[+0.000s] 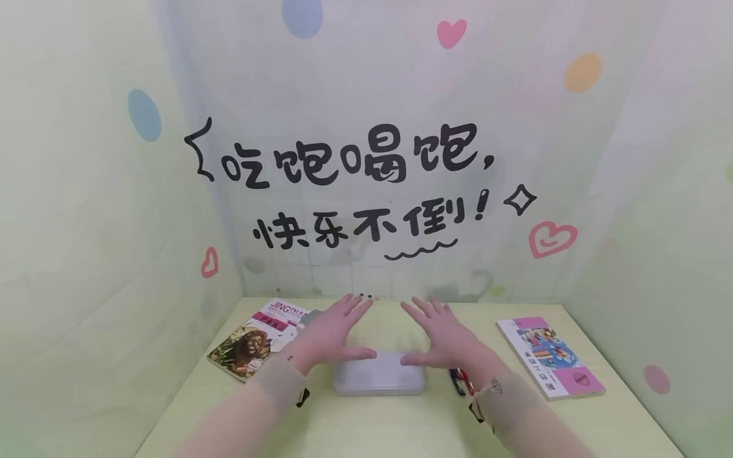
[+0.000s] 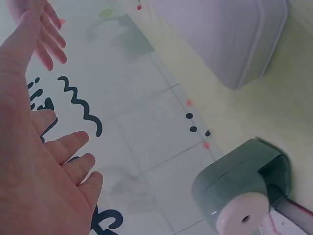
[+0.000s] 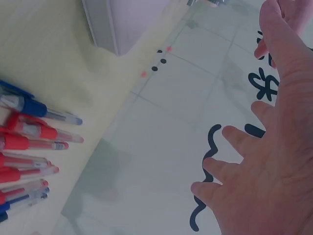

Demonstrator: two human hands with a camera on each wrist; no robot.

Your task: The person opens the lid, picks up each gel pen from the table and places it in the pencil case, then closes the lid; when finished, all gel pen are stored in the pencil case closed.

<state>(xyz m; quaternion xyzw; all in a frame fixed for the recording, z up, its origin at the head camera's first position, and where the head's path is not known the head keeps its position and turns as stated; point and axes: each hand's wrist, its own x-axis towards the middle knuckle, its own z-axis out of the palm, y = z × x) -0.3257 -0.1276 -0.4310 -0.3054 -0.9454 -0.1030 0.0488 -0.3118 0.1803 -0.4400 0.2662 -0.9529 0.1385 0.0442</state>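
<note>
Both hands hover over the table with fingers spread and nothing held. My left hand (image 1: 334,331) is above the left side of a pale lavender case (image 1: 379,376), its thumb reaching inward over the lid. Mirroring it, my right hand (image 1: 448,334) hangs above the case's right side. The case is closed and lies flat; its corner shows in both wrist views. Several red and blue pens (image 3: 34,139) lie to the right of the case, mostly hidden by the right forearm in the head view. A dark green object with a round pale pink disc (image 2: 239,171) stands left of the case.
A magazine (image 1: 258,340) lies at the left of the table, partly covered by the left arm and the green object. On the right lies a pink and white book (image 1: 550,356). Fabric walls with printed lettering (image 1: 366,159) enclose the table at the back and sides.
</note>
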